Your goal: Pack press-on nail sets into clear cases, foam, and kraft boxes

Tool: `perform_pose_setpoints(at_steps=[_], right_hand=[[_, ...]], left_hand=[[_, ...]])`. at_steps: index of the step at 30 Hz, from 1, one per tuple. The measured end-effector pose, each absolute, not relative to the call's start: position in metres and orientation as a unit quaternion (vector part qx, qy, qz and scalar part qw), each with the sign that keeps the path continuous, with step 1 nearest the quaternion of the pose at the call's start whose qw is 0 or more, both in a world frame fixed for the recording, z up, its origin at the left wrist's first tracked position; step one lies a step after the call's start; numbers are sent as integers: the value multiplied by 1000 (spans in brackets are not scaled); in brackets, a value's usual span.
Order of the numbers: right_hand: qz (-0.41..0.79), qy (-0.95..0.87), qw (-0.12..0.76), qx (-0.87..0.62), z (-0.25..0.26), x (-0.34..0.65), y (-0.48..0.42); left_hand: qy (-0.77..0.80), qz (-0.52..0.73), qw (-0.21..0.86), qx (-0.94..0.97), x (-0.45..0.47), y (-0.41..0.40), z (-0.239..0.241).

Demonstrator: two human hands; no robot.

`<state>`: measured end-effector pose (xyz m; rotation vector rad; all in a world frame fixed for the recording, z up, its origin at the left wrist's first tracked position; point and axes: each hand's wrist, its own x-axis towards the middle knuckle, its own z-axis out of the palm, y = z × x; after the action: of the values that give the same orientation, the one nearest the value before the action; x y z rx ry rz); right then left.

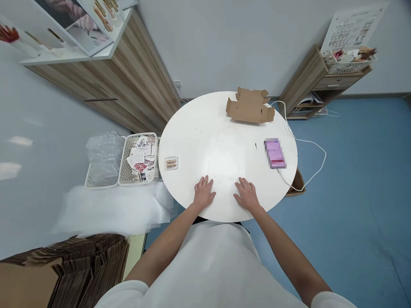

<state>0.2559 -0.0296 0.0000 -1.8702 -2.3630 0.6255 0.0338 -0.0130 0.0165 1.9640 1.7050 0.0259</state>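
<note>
My left hand (203,192) lies flat near the front edge of the white round table (199,124), fingers spread and holding nothing. To its right, my right hand (247,193) rests on the tabletop in the same way, also empty. A small clear case (171,163) with several brownish pieces inside sits at the table's left edge. Toward the back, an unfolded brown cardboard box (250,107) lies partly opened out. Right of my right hand is a phone (275,153) with a blurred purple screen, joined to a white cable (313,142).
Left of the table stand a white basket (122,171) of printed cards and another holding clear plastic packs (104,158). White sheets (115,209) and stacked flat cardboard (90,269) lie nearer me. A wooden cabinet (144,64) and a small shelf unit (305,81) stand behind.
</note>
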Motion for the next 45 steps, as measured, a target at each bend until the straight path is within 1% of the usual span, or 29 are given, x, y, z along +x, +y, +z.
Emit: perform_pose_setpoints(at_steps=[3, 7, 9, 11, 14, 16, 20, 23, 27, 33, 38, 45], right_hand=[[201, -756, 42, -621, 6, 246, -27], [233, -746, 91, -618, 13, 209, -9], [294, -727, 118, -609, 16, 179, 6], [390, -688, 138, -596, 18, 144, 23], [525, -604, 154, -579, 21, 90, 51], [573, -565, 162, -571, 21, 57, 68], [616, -532, 186, -551, 16, 11, 89], [625, -522, 197, -547, 11, -4, 94], [632, -497, 220, -553, 7, -2, 89], [551, -510, 267, -604, 8, 43, 70], [471, -556, 290, -621, 14, 111, 39], [420, -588, 264, -639, 16, 208, -12]], left_hand=[[634, 38, 277, 721, 28, -15, 19], [678, 108, 279, 671, -5, -13, 15], [724, 144, 267, 620, -34, -7, 11], [760, 185, 254, 570, -67, 2, 6], [768, 254, 259, 528, -111, 21, -1], [771, 293, 291, 485, -129, 34, -4], [769, 348, 385, 374, -141, 53, -7], [742, 377, 437, 342, -141, 58, -10], [719, 414, 458, 320, -137, 55, -11], [665, 419, 493, 373, -103, 45, -4], [611, 383, 534, 443, -50, 33, 5], [560, 283, 574, 526, 23, 4, 9]])
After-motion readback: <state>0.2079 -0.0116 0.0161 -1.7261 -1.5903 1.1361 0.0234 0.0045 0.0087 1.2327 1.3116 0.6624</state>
